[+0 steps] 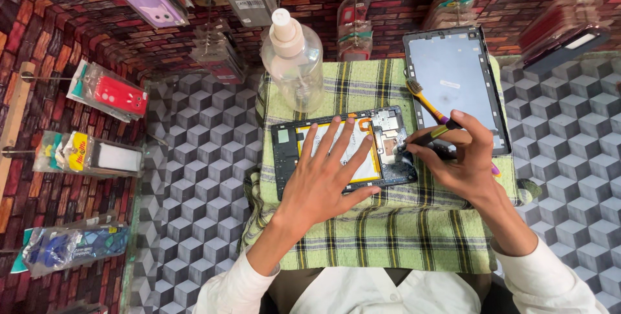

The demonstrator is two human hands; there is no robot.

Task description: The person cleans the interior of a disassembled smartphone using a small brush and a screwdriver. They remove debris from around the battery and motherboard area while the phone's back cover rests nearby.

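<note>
Now left hand (pixel 323 181) lies flat, fingers spread, on opened tablet (pixel 343 152) at centre of checked cloth (pixel 388 236). Right hand (pixel 462 159) w/ grip clamped on dark tool (pixel 420 139) at tablet's right edge; toothbrush (pixel 424 100), spray bottle (pixel 294 62) nr far edge.

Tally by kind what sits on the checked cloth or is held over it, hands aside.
Opened tablet body, under the left hand: 1
Detached back cover: 1
Clear spray bottle: 1
Yellow-handled brush: 1
Dark tool in the right hand: 1
Total: 5
</note>
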